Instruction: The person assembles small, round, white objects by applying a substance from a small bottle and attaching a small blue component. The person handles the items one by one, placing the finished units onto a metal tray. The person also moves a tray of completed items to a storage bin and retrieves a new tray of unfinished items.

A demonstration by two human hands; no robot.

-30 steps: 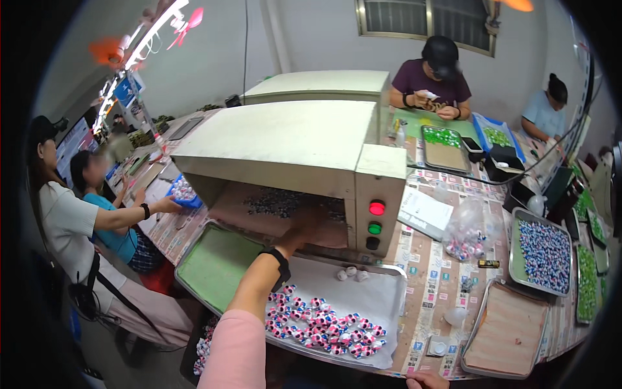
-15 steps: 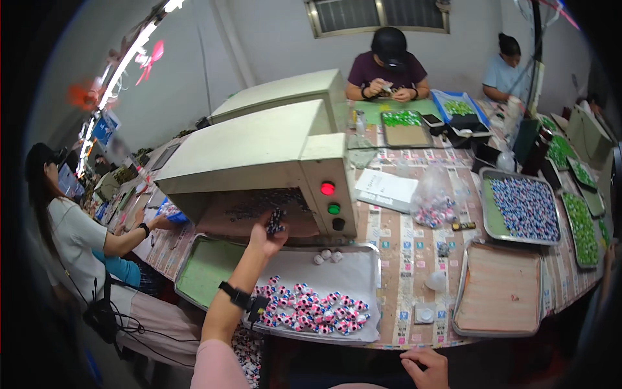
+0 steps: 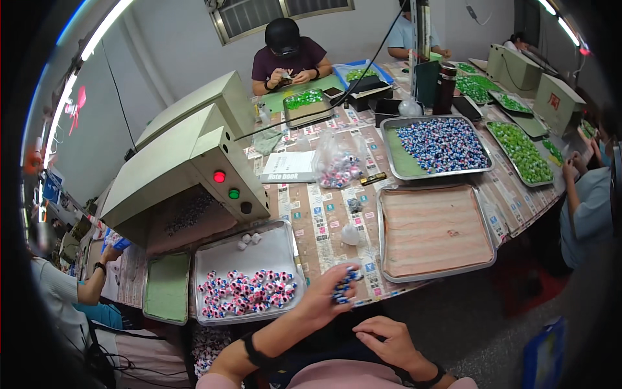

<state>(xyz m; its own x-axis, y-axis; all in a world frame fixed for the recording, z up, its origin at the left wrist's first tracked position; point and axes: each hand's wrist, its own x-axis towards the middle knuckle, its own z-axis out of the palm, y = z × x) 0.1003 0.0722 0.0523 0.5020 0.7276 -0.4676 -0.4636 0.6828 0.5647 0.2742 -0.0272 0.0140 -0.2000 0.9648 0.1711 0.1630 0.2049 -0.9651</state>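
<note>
My left hand (image 3: 322, 296) is closed around a clump of small blue, dark and white pieces (image 3: 346, 285), raised just in front of the table's near edge. My right hand (image 3: 387, 340) is close by, lower and nearer my body, its thumb and fingers slightly apart and nothing visible in them. To the left of my hands, a paper-lined metal tray (image 3: 272, 236) bears many small pink, white and blue pieces (image 3: 246, 290) and a few plain white ones (image 3: 249, 240). On the right, a tray lined with pinkish striped cloth (image 3: 434, 227) holds one tiny speck.
A cream box-shaped machine (image 3: 172, 155) with red and green lights stands left, dark pieces inside its opening. A tray of blue-and-white pieces (image 3: 444, 146), a notebook (image 3: 288, 166), a plastic bag of pieces (image 3: 338, 162) and a green-lined tray (image 3: 166, 285) surround. Several people sit around the table.
My left hand has come out of the machine's opening, toward me and right, with the pieces in it. My right hand has risen further into view. The view has turned to the right.
</note>
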